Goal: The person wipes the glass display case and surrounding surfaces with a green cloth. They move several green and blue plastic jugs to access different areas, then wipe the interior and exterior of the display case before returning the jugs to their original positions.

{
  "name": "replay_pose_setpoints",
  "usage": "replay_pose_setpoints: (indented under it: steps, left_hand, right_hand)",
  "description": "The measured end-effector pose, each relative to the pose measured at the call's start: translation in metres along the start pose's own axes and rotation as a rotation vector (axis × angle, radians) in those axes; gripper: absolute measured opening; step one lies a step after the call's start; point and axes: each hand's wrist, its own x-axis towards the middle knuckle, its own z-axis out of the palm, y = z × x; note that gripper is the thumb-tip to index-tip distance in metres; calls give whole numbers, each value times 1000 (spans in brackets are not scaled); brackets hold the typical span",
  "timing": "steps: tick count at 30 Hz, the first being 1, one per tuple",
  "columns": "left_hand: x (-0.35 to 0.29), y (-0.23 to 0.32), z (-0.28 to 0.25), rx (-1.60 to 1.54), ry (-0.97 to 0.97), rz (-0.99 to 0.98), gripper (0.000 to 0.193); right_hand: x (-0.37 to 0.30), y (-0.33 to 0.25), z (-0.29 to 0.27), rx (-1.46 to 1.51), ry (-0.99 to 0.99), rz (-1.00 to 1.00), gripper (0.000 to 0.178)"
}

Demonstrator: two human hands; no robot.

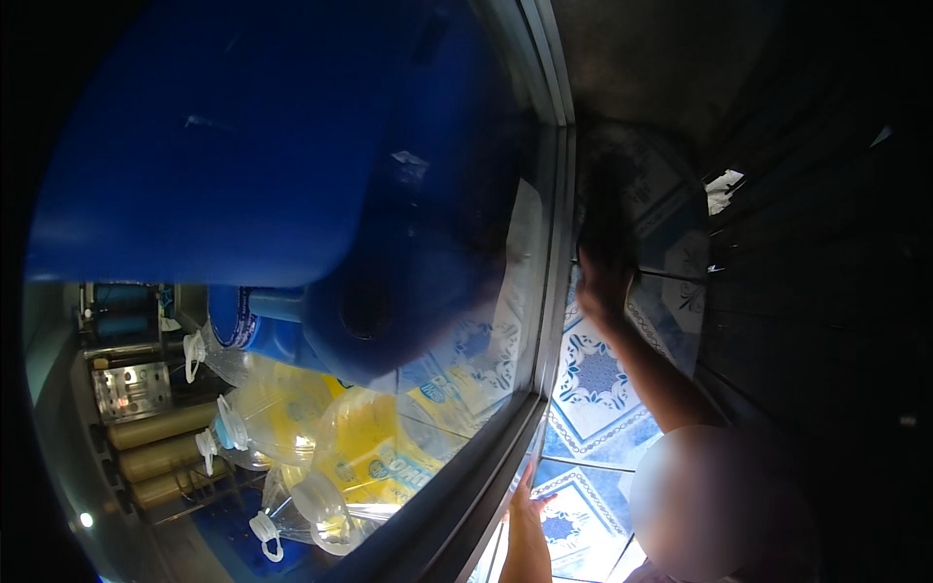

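Note:
My left hand (pixel 527 505) is at the lower middle, against the lower end of a dark metal frame (pixel 562 165) edging a glass pane. Its fingers stretch upward and its thumb points out to the right. Higher up, my right hand (pixel 604 282) reaches the same frame from the right, its fingers lost in shadow. Left of the frame lie several clear plastic bottles (pixel 360 437) with yellow labels and white handles or caps, seen partly through glass. Above them looms a large blue plastic container (pixel 214 146).
Patterned blue-and-white floor tiles (pixel 593 379) show right of the frame. Beige cylinders (pixel 160 457) and a perforated metal piece (pixel 133 391) stand at the far left. Dark surfaces fill the right side. A blurred round patch (pixel 700 505) covers the lower right.

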Motion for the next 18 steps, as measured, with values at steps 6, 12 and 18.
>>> replay_pose_setpoints:
  steps: [6,12,18]
  left_hand:
    - [-5,-1,1,40,48,44,77]
    - [-9,0,5,35,46,67,84]
    - [1,-4,0,68,-3,133,83]
  right_hand:
    - [20,22,37,-15,-298,-25,52]
    - [128,113,32,-190,-289,252,52]
    - [-11,95,-2,-366,126,475,60]
